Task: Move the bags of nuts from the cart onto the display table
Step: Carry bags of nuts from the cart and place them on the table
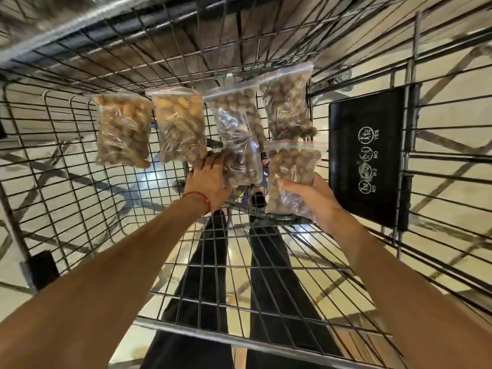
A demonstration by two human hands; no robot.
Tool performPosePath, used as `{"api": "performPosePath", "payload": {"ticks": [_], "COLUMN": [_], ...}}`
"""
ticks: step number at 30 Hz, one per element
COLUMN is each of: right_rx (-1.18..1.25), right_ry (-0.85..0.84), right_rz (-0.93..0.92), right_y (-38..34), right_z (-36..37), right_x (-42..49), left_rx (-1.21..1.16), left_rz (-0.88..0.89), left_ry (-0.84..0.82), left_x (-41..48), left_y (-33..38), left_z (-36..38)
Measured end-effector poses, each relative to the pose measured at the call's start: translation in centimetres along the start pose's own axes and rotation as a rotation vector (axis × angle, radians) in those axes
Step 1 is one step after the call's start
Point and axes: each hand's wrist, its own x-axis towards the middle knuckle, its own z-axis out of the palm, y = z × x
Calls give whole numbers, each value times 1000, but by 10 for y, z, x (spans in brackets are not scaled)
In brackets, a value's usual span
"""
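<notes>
Several clear zip bags of brown nuts lie on the wire floor of the cart (80,166). My left hand (210,179) grips the lower end of the middle bag (237,134). My right hand (311,195) holds the near right bag (292,166), thumb across its front. Two bags of paler nuts lie to the left, one at the far left (122,129) and one beside it (181,123). Another bag (287,105) lies at the far right, above the one in my right hand.
The cart's wire walls rise on all sides. A black plastic child-seat flap (370,155) with printed warning icons hangs on the right wall. A wooden surface (213,41) shows beyond the far wall. My legs and the tiled floor show through the mesh.
</notes>
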Motion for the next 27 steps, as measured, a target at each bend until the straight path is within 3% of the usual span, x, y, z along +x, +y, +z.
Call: {"api": "performPosePath", "payload": {"ticks": [6, 12, 18, 27], "right_rx": [-16, -61, -79, -137], "right_ry": [-41, -68, -89, -67], "right_rz": [-4, 4, 26, 38], "right_y": [-12, -17, -15, -10], "right_z": [-4, -14, -14, -13], "right_x": [-5, -7, -3, 0], "left_rx": [38, -130, 19, -136], "left_rz": [-110, -215, -294, -397], "left_ry": [-14, -62, -77, -106], "left_x": [-8, -21, -7, 7], "left_y": [11, 7, 8, 3], "left_z": [9, 21, 19, 30]}}
